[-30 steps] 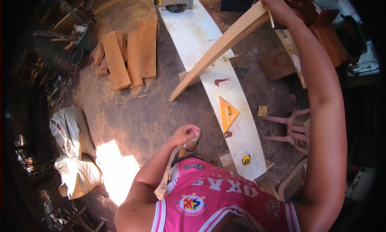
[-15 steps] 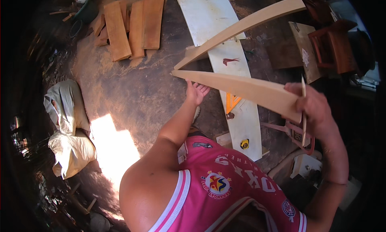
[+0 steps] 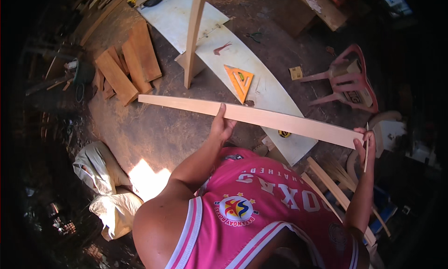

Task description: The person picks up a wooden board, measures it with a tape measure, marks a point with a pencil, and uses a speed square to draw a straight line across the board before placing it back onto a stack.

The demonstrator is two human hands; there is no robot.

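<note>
A long, pale wooden board that tapers toward the left lies across in front of me, lifted above the floor. Near its middle, my left hand grips the lower edge, thumb over the near face and the other fingers mostly hidden. At the wide right end my right hand is closed on the board. A thin, pale, pointed stick also sits in that hand; I cannot tell if it is a pencil. Beyond the board, a second pale wooden board stands on end.
A white panel on the floor carries an orange triangular square and a tape measure. Brown planks are at left, filled sacks nearer. A pink chair lies at right; wooden strips are beside my right arm.
My left hand has gone from open fingers under the board to a grip around it. The board has swung more level and shifted left, apart from the second board. The view has turned.
</note>
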